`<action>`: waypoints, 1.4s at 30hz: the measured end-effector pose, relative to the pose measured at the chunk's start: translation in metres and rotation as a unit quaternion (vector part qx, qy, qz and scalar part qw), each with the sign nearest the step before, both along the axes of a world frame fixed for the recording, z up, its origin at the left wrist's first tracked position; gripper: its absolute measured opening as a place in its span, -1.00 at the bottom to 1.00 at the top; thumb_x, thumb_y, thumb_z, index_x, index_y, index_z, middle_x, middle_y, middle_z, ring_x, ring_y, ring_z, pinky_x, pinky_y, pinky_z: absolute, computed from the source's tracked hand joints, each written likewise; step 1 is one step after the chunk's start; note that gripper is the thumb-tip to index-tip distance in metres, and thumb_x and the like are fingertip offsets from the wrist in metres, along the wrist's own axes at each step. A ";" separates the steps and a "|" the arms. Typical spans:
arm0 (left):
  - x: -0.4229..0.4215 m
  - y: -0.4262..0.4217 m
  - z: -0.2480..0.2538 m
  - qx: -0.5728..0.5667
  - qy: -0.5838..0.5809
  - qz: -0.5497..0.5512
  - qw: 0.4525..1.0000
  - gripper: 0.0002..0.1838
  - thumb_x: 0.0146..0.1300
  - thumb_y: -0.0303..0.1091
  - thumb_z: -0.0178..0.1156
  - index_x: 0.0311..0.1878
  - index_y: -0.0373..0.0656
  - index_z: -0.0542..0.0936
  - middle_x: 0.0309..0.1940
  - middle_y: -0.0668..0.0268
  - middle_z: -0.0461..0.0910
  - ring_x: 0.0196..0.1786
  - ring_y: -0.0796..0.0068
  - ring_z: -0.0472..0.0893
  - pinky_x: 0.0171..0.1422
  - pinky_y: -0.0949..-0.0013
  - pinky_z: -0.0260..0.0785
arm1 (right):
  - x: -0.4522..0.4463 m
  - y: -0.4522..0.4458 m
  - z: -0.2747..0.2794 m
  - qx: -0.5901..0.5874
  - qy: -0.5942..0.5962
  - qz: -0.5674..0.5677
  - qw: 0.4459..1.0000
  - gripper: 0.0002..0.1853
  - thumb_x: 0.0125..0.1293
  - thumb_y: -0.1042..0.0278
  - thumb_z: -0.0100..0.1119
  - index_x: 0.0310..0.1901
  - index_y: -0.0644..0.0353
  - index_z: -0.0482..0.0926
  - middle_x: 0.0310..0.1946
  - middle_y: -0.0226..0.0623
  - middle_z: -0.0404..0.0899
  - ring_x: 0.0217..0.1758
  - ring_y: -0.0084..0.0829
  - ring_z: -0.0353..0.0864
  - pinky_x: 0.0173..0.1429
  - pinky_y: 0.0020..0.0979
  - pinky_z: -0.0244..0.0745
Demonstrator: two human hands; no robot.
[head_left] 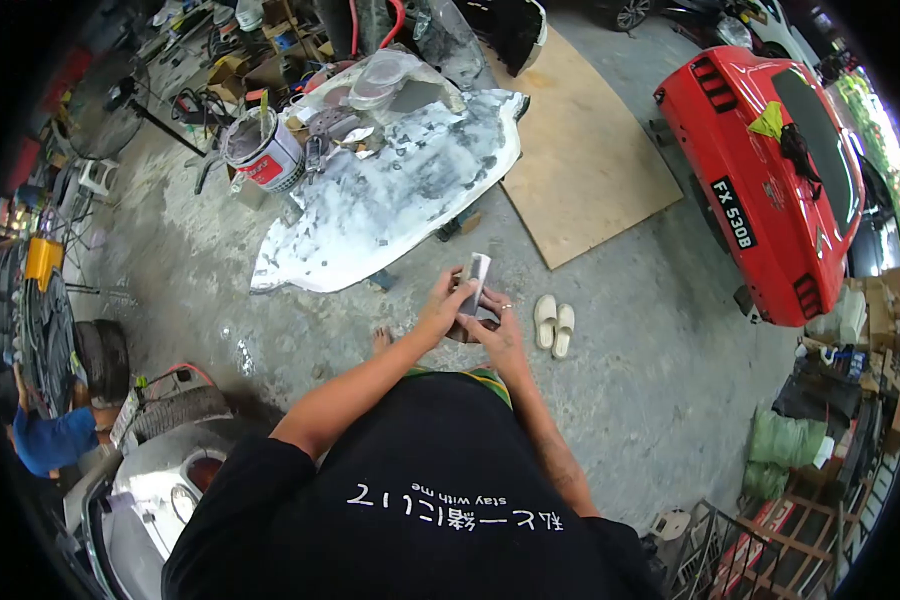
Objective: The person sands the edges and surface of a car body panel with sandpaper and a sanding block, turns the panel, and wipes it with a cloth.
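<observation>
In front of my body, both hands are on a small folded sheet of sandpaper [478, 272], dark grey on one face and pale on the other. My left hand [446, 302] pinches it from the left side, fingers closed. On the right, my right hand [504, 335], with a ring on one finger, grips its lower part. Part of the sheet is hidden behind the fingers. Beyond my hands lies a large white car body panel [390, 190] with grey sanded patches, raised on supports.
On the panel's far side stand a filler tin [265, 150] and several small tools. A plywood board [580, 150] lies on the floor. Pale slippers [554, 326] are right of my hands. A red car [760, 190] stands right; another person [55, 440] is at far left.
</observation>
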State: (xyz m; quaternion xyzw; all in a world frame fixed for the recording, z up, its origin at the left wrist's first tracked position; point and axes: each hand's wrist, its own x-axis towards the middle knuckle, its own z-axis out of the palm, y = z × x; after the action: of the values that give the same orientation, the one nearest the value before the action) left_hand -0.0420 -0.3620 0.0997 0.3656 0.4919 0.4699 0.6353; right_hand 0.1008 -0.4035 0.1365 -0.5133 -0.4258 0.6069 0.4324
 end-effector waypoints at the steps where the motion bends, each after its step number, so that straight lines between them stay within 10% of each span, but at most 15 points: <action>1: -0.012 0.002 -0.002 -0.005 -0.016 0.004 1.000 -0.38 0.38 -0.15 0.25 0.36 -0.30 0.33 -0.03 0.14 0.55 -0.02 0.46 0.56 0.03 0.38 0.44 | -0.011 0.002 0.001 -0.023 0.002 0.007 1.000 -0.30 0.28 0.32 0.42 0.36 0.32 0.28 0.20 0.00 0.47 0.02 -0.31 0.66 -0.06 -0.35 0.68; 12: -0.136 0.018 0.010 -0.030 -0.100 -0.050 0.993 -0.38 0.33 -0.23 0.34 0.33 -0.31 0.33 0.00 0.16 0.58 0.03 0.48 0.56 0.10 0.39 0.46 | -0.111 0.014 -0.001 -0.154 0.039 -0.111 0.981 -0.66 0.31 0.22 0.41 -0.02 0.18 0.53 -0.49 -0.54 0.50 -0.53 -0.68 0.46 -0.40 -0.53 0.45; 18: -0.156 0.032 0.016 -0.039 -0.106 -0.101 0.988 -0.38 0.32 -0.23 0.35 0.31 -0.32 0.35 -0.03 0.16 0.60 0.00 0.49 0.57 0.07 0.40 0.46 | -0.130 0.010 0.006 -0.121 -0.012 -0.141 0.982 -0.78 0.27 0.27 0.45 -0.31 0.12 0.55 -0.53 -0.57 0.47 -0.52 -0.69 0.44 -0.40 -0.56 0.38; 30: -0.170 0.040 0.017 -0.010 -0.027 -0.138 0.990 -0.44 0.34 -0.18 0.34 0.27 -0.26 0.41 -0.21 0.31 0.56 -0.10 0.57 0.54 -0.02 0.44 0.40 | -0.140 0.008 0.036 -0.143 0.114 -0.185 0.965 -0.84 0.34 0.36 0.37 -0.23 0.06 0.51 -0.42 -0.60 0.44 -0.44 -0.71 0.37 -0.38 -0.59 0.29; 32: -0.170 0.037 0.020 -0.046 -0.077 -0.128 0.988 -0.44 0.34 -0.19 0.33 0.29 -0.25 0.40 -0.14 0.28 0.58 -0.03 0.55 0.55 0.05 0.42 0.41 | -0.132 0.006 0.027 -0.123 0.111 -0.166 0.972 -0.77 0.30 0.30 0.41 -0.23 0.06 0.48 -0.36 -0.49 0.54 -0.40 -0.60 0.58 -0.37 -0.53 0.49; 42: -0.174 0.032 0.047 -0.020 -0.104 -0.136 0.985 -0.38 0.32 -0.25 0.35 0.34 -0.26 0.34 0.08 0.17 0.56 0.13 0.43 0.55 0.21 0.35 0.42 | -0.134 -0.002 0.026 -0.114 0.065 -0.166 0.977 -0.81 0.31 0.39 0.38 -0.24 0.06 0.49 -0.43 -0.62 0.39 -0.41 -0.73 0.35 -0.34 -0.60 0.21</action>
State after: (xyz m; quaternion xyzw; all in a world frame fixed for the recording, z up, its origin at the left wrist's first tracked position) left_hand -0.2157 -0.3296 0.1465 0.3653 0.3783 0.4042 0.7484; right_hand -0.0336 -0.4059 0.1627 -0.5822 -0.2337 0.6032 0.4926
